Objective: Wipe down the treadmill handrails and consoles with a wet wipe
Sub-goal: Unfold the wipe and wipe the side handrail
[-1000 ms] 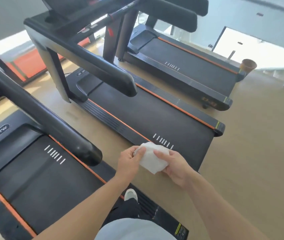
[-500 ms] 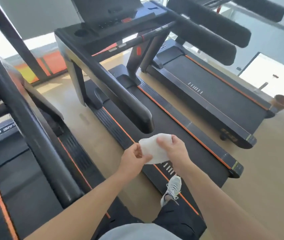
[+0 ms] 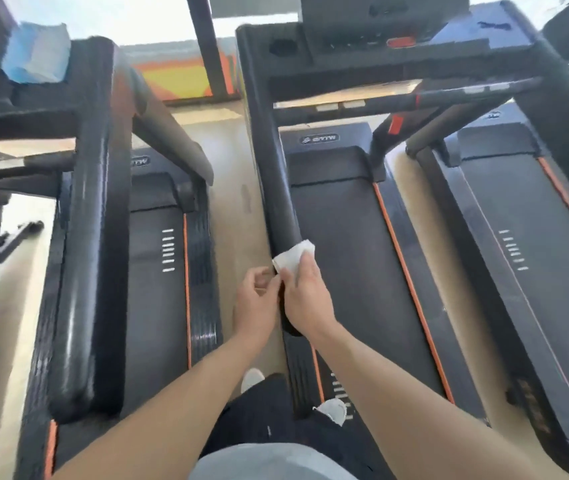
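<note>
The white wet wipe (image 3: 293, 254) is draped over the near end of the middle treadmill's black left handrail (image 3: 276, 174). My right hand (image 3: 305, 299) lies over the rail and holds the wipe against it, fingers curled round both. My left hand (image 3: 255, 306) sits just left of the rail with curled fingers that pinch the wipe's near corner. The rail runs up to the console (image 3: 380, 32) at the top, which has a cup holder and a red button.
A thick black handrail (image 3: 92, 237) of the left treadmill stands close on my left, with a blue wipe pack (image 3: 37, 53) on its console. A third treadmill (image 3: 518, 237) lies to the right. My shoes (image 3: 252, 379) are between the two machines, on floor and deck edge.
I have turned and stepped up to the middle treadmill. The wipe, held in the air between both hands before, now lies on the handrail's end under my right hand.
</note>
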Tool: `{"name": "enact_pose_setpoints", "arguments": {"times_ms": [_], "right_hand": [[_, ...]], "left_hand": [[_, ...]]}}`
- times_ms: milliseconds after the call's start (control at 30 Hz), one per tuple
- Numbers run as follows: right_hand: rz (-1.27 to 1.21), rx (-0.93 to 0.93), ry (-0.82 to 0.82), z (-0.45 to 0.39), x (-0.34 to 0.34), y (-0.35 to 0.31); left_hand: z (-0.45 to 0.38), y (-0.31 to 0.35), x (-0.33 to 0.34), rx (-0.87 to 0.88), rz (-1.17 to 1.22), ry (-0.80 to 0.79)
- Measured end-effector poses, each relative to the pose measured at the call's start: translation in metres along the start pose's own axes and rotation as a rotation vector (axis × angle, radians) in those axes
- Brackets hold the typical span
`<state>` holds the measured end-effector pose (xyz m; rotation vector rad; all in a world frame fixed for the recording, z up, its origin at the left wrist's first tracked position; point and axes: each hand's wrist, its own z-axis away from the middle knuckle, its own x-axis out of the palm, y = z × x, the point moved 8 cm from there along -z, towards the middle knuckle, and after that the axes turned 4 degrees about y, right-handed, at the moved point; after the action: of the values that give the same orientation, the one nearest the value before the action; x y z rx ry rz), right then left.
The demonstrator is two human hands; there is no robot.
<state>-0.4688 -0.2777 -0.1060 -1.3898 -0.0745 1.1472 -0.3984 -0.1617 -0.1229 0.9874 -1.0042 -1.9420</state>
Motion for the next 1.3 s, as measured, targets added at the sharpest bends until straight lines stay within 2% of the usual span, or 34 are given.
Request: {"name": "enact_pose_setpoints", "arguments": {"times_ms": [133,233,367,467,567,667,800,933,1033,1100,1233,1300], "right_hand": [[-0.059,0.082,-0.084,-0.061,0.015,-0.002],[-0.077,-0.027,-0.113,-0.096,0.021,-0.024],[-0.014,-0.189,-0.174,-0.145,0.027,-0.050],[0.195,-0.244,-0.240,-0.191,0.036,-0.066],[0.475,-0.549,-0.269,-0.219,0.045,-0.090],[0.658,-0.916,-0.399,-0.225,0.048,-0.096],[0.643,-1.236,-0.501,-0.216,0.042,-0.109],[0.741,-1.515,-0.823,-0.152,0.037,-0.079],[0.707,-1.630,-0.976,-0.151,0.024,-0.070],[0.659,-1.628,-0.961,-0.186,0.027,-0.090],[0.675,-1.547,-0.669,-0.302,0.044,-0.147],[0.716,-1.509,-0.619,-0.336,0.047,-0.160]], "left_hand": [[-0.021,-0.005,0.013,-0.076,0.086,-0.007],[-0.044,-0.005,0.014,-0.127,0.173,0.062],[-0.091,-0.008,0.023,-0.178,0.248,0.058],[-0.120,-0.018,0.036,-0.200,0.291,0.069],[-0.132,-0.015,0.037,-0.221,0.293,0.076],[-0.133,-0.019,0.033,-0.254,0.318,0.105],[-0.117,-0.006,0.025,-0.304,0.255,0.182],[-0.095,0.012,0.017,-0.350,-0.023,0.367],[-0.073,0.024,0.023,-0.427,-0.091,0.514],[-0.064,0.030,0.026,-0.488,-0.159,0.577],[-0.056,0.042,0.030,-0.559,-0.286,0.621],[-0.051,0.045,0.037,-0.566,-0.335,0.659]]}}
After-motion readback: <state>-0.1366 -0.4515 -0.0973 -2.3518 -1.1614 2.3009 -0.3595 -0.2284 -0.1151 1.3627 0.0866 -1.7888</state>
